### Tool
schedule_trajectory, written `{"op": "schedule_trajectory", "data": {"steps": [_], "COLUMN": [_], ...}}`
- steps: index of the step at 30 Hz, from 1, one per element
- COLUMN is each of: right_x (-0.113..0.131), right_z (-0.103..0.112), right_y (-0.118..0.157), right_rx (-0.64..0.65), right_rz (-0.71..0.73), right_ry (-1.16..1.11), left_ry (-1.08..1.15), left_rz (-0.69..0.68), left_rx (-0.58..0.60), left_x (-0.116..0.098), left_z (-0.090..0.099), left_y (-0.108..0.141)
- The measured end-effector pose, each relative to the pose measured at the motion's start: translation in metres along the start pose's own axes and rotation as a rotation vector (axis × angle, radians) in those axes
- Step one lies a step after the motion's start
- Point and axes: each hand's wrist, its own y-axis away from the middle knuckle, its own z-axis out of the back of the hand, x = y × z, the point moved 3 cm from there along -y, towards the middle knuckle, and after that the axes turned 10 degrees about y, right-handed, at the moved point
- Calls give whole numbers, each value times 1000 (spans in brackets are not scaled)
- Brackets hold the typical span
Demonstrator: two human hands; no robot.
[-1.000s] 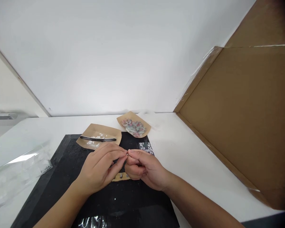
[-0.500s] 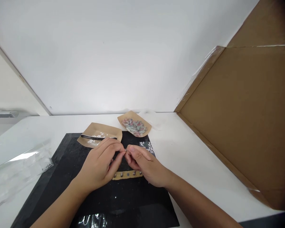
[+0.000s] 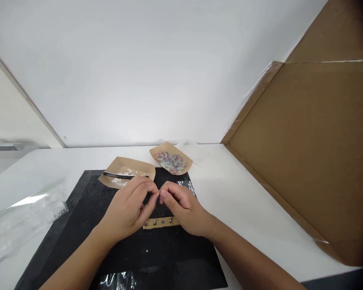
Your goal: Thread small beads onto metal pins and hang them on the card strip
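My left hand (image 3: 132, 205) and my right hand (image 3: 189, 207) meet fingertip to fingertip above the black mat. Thumb and forefinger of each are pinched together on a tiny shiny metal piece (image 3: 159, 191), too small and too covered to name more closely. Just below the hands, a tan strip (image 3: 166, 222) lies across the mat, with several small metal pieces standing along it. The fingers of my right hand hide the strip's right end.
The black mat (image 3: 157, 257) rests on a white table (image 3: 245, 225). Beyond my hands are a cardboard tray (image 3: 109, 183) with white bits and dark tweezers (image 3: 117, 175), and another tray (image 3: 154, 151) of small wrapped packets. Clear plastic bags (image 3: 27, 225) lie left; cardboard (image 3: 305, 153) stands right.
My right hand has turned slightly, its thumb now lower and its fingers covering more of the small metal piece and the strip's right end. The left hand stays nearly still.
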Motion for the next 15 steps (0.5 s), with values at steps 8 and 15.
{"op": "schedule_trajectory", "data": {"steps": [8,15], "right_x": [-4,-7], "right_z": [-9,-14], "right_y": [1,0], "right_rx": [-26,-56], "right_rz": [-73,-104], "right_ry": [-276,-377], "left_ry": [-15,-22], "left_rz": [-100,-131], "left_rx": [-48,-88], "left_x": [-2,-1], "left_z": [0,-1], "left_y": [0,0]}}
